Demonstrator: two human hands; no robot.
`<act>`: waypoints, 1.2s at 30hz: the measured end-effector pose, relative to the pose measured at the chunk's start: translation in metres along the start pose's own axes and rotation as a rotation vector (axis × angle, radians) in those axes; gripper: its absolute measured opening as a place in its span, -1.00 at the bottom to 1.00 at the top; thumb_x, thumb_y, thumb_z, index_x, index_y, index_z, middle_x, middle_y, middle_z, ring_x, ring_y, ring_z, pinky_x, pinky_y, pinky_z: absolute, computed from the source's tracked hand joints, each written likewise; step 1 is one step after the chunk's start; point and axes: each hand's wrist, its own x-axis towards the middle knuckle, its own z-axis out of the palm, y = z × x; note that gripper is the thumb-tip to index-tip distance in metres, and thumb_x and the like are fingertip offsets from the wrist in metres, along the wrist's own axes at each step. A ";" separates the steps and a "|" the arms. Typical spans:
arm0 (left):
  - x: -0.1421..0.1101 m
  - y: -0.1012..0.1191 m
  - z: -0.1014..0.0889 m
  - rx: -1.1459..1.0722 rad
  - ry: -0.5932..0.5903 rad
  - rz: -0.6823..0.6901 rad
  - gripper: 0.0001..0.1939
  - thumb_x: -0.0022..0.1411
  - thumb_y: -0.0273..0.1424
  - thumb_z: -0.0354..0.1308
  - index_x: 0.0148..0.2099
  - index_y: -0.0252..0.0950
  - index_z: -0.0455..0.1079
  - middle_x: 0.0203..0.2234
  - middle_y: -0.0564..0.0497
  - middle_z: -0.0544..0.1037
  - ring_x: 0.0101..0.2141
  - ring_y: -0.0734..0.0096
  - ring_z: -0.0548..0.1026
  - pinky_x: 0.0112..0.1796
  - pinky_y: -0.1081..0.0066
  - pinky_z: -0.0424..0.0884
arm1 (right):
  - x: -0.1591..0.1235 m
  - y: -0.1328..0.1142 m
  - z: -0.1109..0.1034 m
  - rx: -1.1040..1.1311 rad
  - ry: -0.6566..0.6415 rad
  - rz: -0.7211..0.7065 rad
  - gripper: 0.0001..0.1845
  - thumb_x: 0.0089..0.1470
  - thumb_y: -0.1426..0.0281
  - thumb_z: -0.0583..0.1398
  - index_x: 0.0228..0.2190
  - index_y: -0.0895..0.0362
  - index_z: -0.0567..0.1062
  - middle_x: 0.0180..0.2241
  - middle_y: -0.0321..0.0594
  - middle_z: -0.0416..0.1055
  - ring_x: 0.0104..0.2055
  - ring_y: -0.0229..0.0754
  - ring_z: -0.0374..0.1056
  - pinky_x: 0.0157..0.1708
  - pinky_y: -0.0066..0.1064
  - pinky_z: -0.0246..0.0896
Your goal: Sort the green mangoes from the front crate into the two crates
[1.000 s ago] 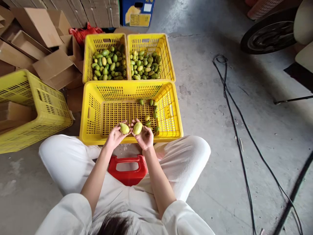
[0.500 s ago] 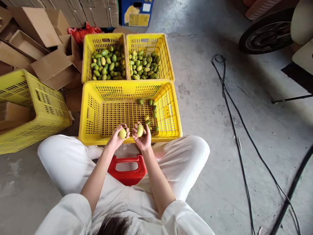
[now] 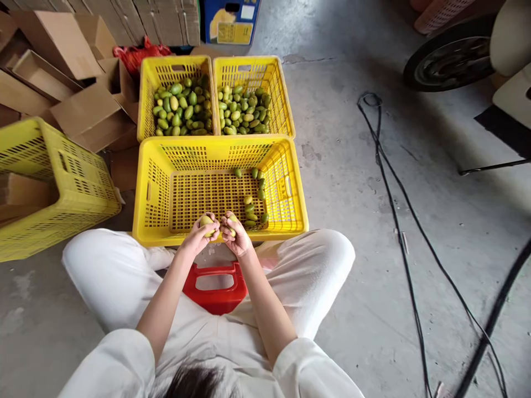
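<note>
My left hand (image 3: 199,235) is closed around a yellow-green oval fruit (image 3: 206,223), which looks like a small mango. Beside it, my right hand (image 3: 236,237) has its fingers wrapped over another yellow-green fruit (image 3: 232,225), partly hidden. Both hands hover at the near rim of a large yellow plastic crate (image 3: 155,237). Several small green fruits (image 3: 249,208) lie on that crate's bottom, toward its right side. Behind it, a left yellow crate (image 3: 143,99) and a right yellow crate (image 3: 288,105) hold many green and yellowish fruits.
Left of me stands another yellow crate (image 3: 83,182) with cardboard in it, near a heap of open cardboard boxes (image 3: 87,110). A red stool (image 3: 215,301) shows between my legs. Black cables (image 3: 390,204) run across the floor on the right, below a vehicle wheel (image 3: 452,55).
My right hand has turned and its fingers have curled over its fruit, which lay exposed on the palm before. The left hand stays nearly in place with its fruit.
</note>
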 end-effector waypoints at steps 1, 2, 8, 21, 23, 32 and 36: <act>0.000 0.000 0.001 0.006 -0.005 -0.014 -0.72 0.02 -0.38 0.36 -0.30 -0.30 0.31 -0.56 0.09 0.41 -0.62 0.60 0.35 -0.63 0.59 0.19 | 0.000 -0.001 0.000 0.007 0.004 -0.004 -0.78 -0.03 0.43 0.33 -0.32 0.13 0.40 -0.51 -0.44 0.31 -0.67 -0.52 0.02 -0.81 -0.77 -0.14; 0.000 0.001 0.002 -0.016 -0.006 -0.033 -0.73 0.07 -0.30 0.32 -0.29 -0.32 0.33 -0.56 0.06 0.43 -0.62 0.57 0.36 -0.62 0.57 0.21 | 0.000 -0.002 0.002 0.015 0.010 -0.017 -0.81 0.02 0.35 0.30 -0.32 0.13 0.42 -0.52 -0.43 0.31 -0.68 -0.51 0.03 -0.81 -0.75 -0.12; -0.003 0.012 0.002 -0.219 0.054 -0.050 -0.68 0.16 -0.35 0.17 -0.03 -0.35 0.40 -0.21 -0.15 0.56 -0.21 0.25 0.55 -0.22 0.32 0.49 | -0.008 -0.020 0.016 0.025 0.045 -0.170 -0.63 0.13 0.29 0.10 -0.01 0.01 0.41 -0.13 -0.21 0.47 -0.18 -0.21 0.40 -0.31 -0.36 0.46; 0.002 0.012 -0.006 0.012 0.008 0.017 -0.65 0.06 -0.21 0.36 -0.24 -0.34 0.39 -0.51 0.04 0.45 -0.65 0.64 0.31 -0.69 0.62 0.15 | -0.003 -0.019 0.000 0.105 0.086 -0.054 -0.93 0.13 0.42 0.20 -0.34 0.08 0.36 -0.46 -0.40 0.30 -0.65 -0.50 0.02 -0.80 -0.77 -0.11; 0.002 0.015 -0.005 -0.053 0.037 0.028 -0.63 0.10 -0.16 0.30 -0.20 -0.35 0.41 -0.44 -0.02 0.50 -0.56 0.55 0.42 -0.62 0.57 0.29 | -0.005 -0.023 0.004 0.109 0.088 -0.093 -0.87 0.17 0.28 0.16 -0.30 0.08 0.40 -0.41 -0.35 0.37 -0.57 -0.45 0.18 -0.71 -0.72 0.11; 0.006 0.009 -0.013 -0.122 0.105 0.040 -0.67 0.03 -0.38 0.38 -0.17 -0.31 0.39 -0.30 -0.04 0.53 -0.41 0.47 0.52 -0.43 0.50 0.45 | -0.008 -0.018 0.010 0.011 0.106 -0.230 -0.63 0.02 0.46 0.20 -0.10 -0.04 0.42 -0.14 -0.32 0.45 -0.15 -0.29 0.40 -0.29 -0.48 0.43; 0.006 0.004 -0.017 -0.031 0.000 0.018 -0.69 -0.02 -0.48 0.39 -0.26 -0.28 0.33 -0.49 0.09 0.45 -0.57 0.59 0.40 -0.59 0.60 0.26 | -0.002 -0.007 0.002 -0.073 0.110 -0.210 -0.74 -0.09 0.54 0.27 -0.33 0.03 0.38 -0.36 -0.38 0.35 -0.42 -0.38 0.27 -0.60 -0.65 0.17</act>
